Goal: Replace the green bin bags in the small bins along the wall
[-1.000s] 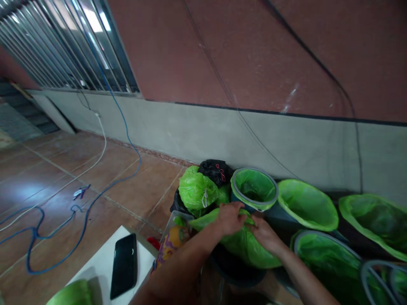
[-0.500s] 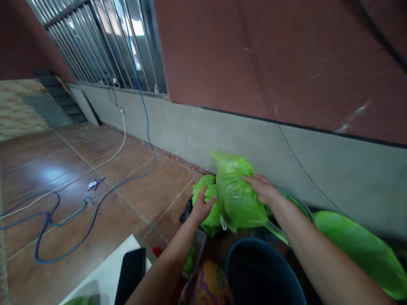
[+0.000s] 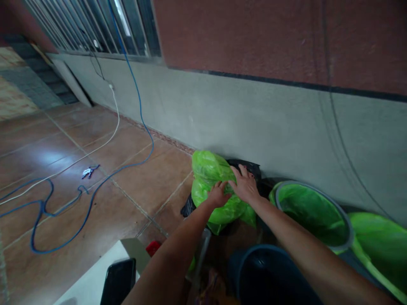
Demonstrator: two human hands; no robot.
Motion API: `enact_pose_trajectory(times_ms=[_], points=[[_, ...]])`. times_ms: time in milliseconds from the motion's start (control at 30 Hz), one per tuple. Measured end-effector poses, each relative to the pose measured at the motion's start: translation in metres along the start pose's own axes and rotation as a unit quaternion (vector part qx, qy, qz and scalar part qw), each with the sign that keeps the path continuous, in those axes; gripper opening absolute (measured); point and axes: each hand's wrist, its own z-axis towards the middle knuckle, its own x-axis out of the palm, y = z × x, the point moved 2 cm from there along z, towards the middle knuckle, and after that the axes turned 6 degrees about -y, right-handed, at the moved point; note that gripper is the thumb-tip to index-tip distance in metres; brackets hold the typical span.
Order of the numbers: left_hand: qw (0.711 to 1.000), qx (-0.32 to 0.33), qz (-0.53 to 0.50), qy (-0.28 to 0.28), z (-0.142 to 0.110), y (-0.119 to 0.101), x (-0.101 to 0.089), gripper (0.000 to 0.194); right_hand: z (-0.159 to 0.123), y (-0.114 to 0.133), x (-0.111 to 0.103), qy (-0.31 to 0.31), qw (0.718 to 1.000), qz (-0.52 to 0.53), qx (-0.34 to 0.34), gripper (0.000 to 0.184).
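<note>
Right hand [image 3: 246, 186] spread over bag [image 3: 210, 171], not clenched; left hand [image 3: 218, 195] half-curled there, any grasp unclear. Bag lies beyond bin [image 3: 270, 267], off to its left, directly under both hands; neither clearly nearer, long axis unclear.

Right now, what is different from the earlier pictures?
The green bag, first held at the blue bin, has moved left and down among the other bags by the wall. The left hand, apart from it half a second ago, is now close to it, beside the right hand; whether either grips it is unclear. The phone and blue cable stayed as they were.
</note>
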Motion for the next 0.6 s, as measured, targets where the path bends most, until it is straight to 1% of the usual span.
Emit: enact_pose_trajectory(times_ms=[100,167,233,267,300,367,400,433,467,500,533,600], points=[[0.998,-0.011,0.041,0.046,0.006,0.004,0.009,0.069,0.010,0.022,0.008,0.017,0.999,0.004,-0.045,0.061],[0.997,0.008,0.045,0.060,0.008,0.005,0.017,0.070,0.017,0.033,0.018,0.026,0.997,0.004,-0.069,0.061],[0.996,0.034,0.043,0.065,0.008,0.004,0.026,0.074,0.024,0.035,0.031,0.031,0.996,-0.001,-0.078,0.061],[0.996,0.045,0.046,0.068,0.007,0.004,0.029,0.076,0.027,0.032,0.040,0.037,0.997,-0.005,-0.071,0.060],[0.994,0.054,0.054,0.072,0.007,0.003,0.033,0.075,0.029,0.025,0.049,0.050,0.997,-0.008,-0.049,0.059],[0.991,0.071,0.075,0.090,0.004,0.004,0.037,0.070,0.032,0.003,0.068,0.101,0.995,-0.009,0.023,0.058],[0.988,0.087,0.080,0.101,0.002,0.004,0.037,0.065,0.032,-0.010,0.078,0.134,0.989,-0.006,0.068,0.060],[0.986,0.105,0.077,0.106,-0.001,0.005,0.035,0.059,0.032,-0.022,0.086,0.164,0.982,-0.004,0.097,0.062],[0.986,0.119,0.065,0.096,-0.003,0.007,0.031,0.053,0.032,-0.034,0.093,0.187,0.976,-0.006,0.113,0.062],[0.989,0.126,0.047,0.066,-0.004,0.009,0.024,0.049,0.032,-0.043,0.098,0.199,0.972,-0.009,0.120,0.063],[0.992,0.122,0.029,0.020,-0.004,0.012,0.013,0.047,0.032,-0.051,0.100,0.205,0.971,-0.014,0.122,0.063],[0.990,0.079,0.018,-0.114,-0.001,0.018,-0.014,0.048,0.032,-0.062,0.101,0.203,0.970,-0.027,0.131,0.059]])
